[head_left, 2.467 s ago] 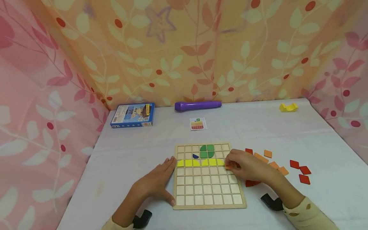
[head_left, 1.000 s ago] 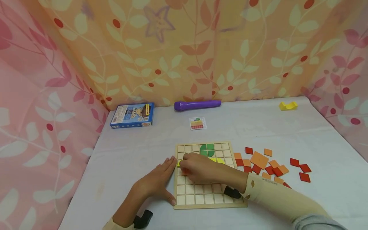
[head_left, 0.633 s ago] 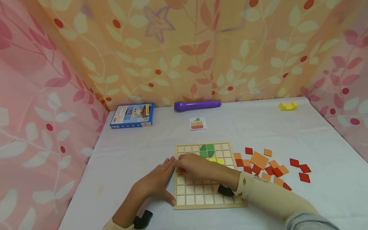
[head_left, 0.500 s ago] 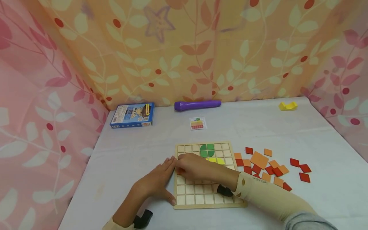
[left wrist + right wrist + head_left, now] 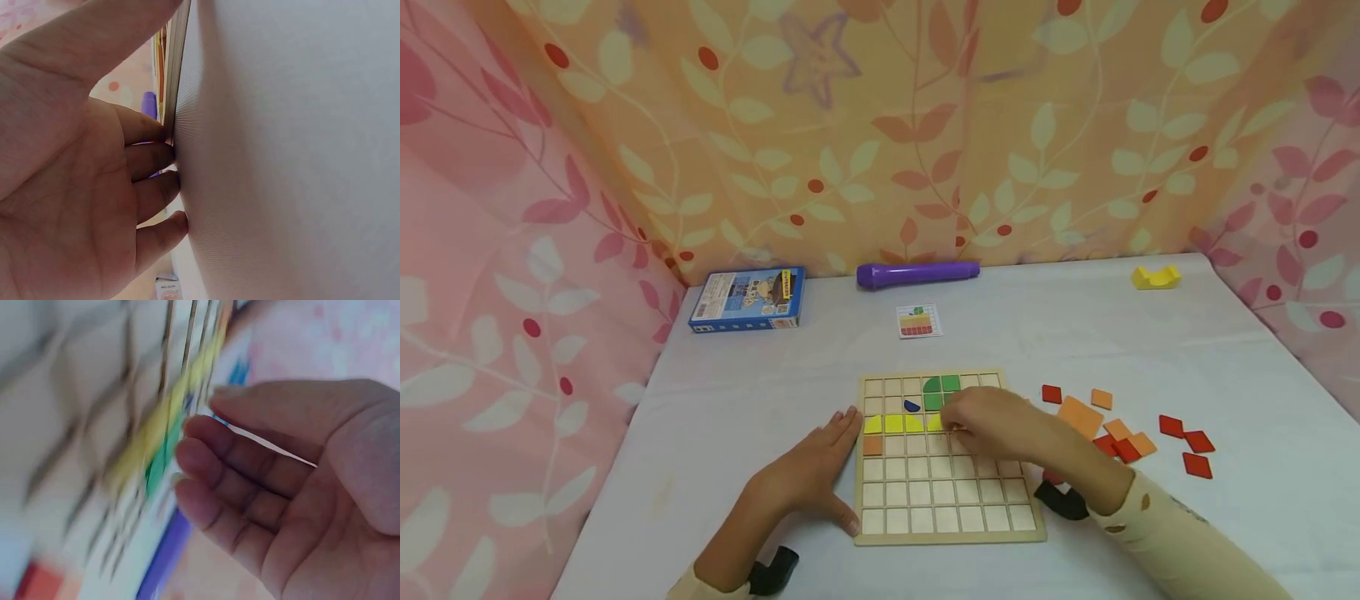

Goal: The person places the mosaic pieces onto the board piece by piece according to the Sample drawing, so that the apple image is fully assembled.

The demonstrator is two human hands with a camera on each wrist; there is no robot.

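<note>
A wooden grid board [image 5: 951, 538] lies on the white-covered table. My left hand [image 5: 805, 475] rests along its left edge, fingers straight and thumb by the near corner. Over the board's upper right hovers my right hand [image 5: 996, 423]; in the right wrist view its fingers [image 5: 200, 465] curl loosely, apart from the thumb, with nothing between them. An orange square tile [image 5: 873, 446] fills the leftmost cell below a row of yellow tiles [image 5: 894, 424]. Green tiles [image 5: 951, 382] and a small dark blue piece [image 5: 912, 406] sit higher up. The right hand covers some yellow and green tiles.
Loose orange tiles [image 5: 1081, 417] and red tiles [image 5: 1197, 465] lie right of the board, partly behind the right arm. Beyond it are a pattern card [image 5: 919, 321], a purple microphone-shaped object [image 5: 917, 274], a blue box [image 5: 747, 300] and a yellow stand [image 5: 1156, 277].
My right hand carried an orange tile from the board's right side to its left and let go of it in a cell. Now it has moved back rightward. The left hand has stayed put.
</note>
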